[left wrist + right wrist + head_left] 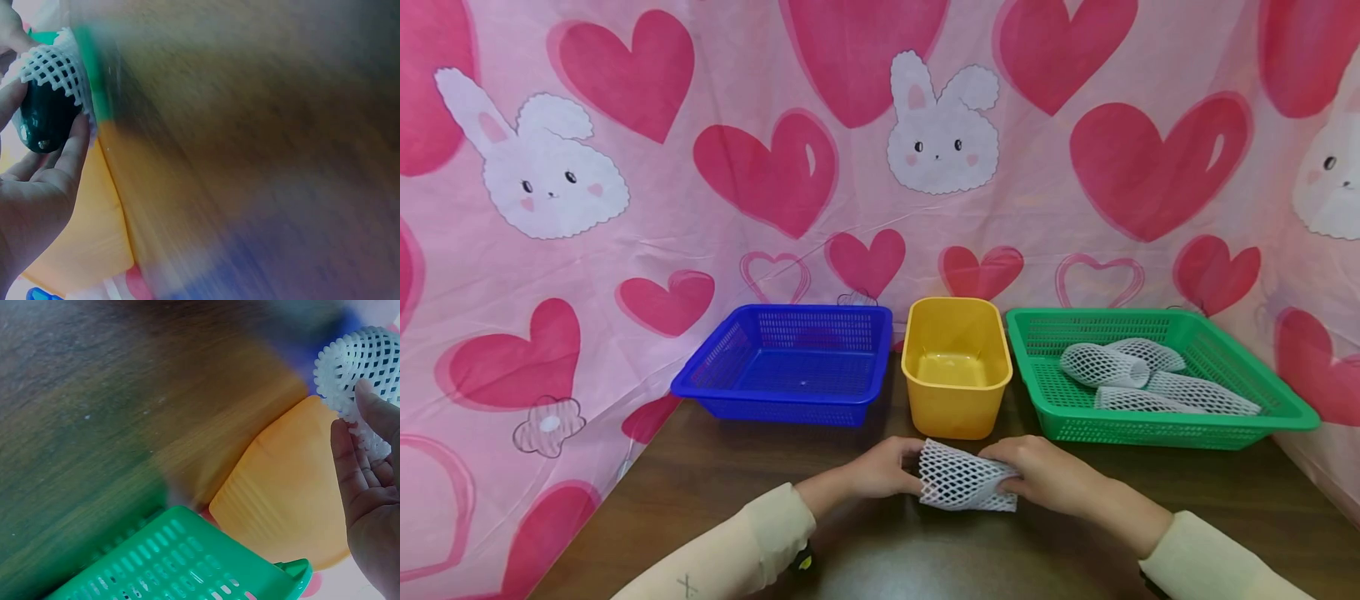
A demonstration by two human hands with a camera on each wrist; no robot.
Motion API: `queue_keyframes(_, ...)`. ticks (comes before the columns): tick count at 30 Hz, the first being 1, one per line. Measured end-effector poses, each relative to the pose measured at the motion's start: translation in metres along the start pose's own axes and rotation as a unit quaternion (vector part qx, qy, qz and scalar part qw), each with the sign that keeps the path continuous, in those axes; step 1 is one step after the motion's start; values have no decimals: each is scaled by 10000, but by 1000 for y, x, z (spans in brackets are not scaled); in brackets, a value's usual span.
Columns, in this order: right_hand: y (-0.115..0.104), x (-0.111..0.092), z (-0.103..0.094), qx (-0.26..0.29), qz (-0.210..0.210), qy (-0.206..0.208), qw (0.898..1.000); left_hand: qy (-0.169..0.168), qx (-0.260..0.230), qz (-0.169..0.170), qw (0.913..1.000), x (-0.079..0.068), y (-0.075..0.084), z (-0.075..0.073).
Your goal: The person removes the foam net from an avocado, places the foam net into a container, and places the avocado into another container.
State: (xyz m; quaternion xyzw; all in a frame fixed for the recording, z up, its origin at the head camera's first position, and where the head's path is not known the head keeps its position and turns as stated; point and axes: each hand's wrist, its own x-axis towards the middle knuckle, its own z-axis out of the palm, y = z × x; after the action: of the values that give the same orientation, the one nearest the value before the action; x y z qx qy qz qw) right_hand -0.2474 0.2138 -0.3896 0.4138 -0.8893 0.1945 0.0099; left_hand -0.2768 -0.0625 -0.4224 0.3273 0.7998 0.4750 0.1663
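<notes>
A white foam net sleeve (962,479) is held low over the table between both hands, in front of the yellow bin (958,412). My left hand (883,468) grips its left end. In the left wrist view a dark, glossy, rounded object (47,119) sticks out of the net sleeve (53,65), between the thumb and fingers of that hand; its exact kind cannot be told. My right hand (1048,477) pinches the other end, thumb on top of the mesh. That end is an open, knobbly rim (328,375) in the right wrist view.
A blue basket (805,408) stands at the back left, its slotted floor showing. The green basket (1150,429) at the back right holds several white foam net sleeves (1105,365). Behind them hangs a pink cloth (865,208) with hearts and rabbits. The table (715,483) is brown wood.
</notes>
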Motion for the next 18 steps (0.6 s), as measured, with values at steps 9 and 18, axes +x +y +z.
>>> queue_keyframes(9,2,-3,2,0,30,-5,10000,146,231,-179,9995,-2,0,0)
queue_keyframes(18,0,-1,1,-43,13,-73,10000,107,218,-207,9995,-2,-2,0)
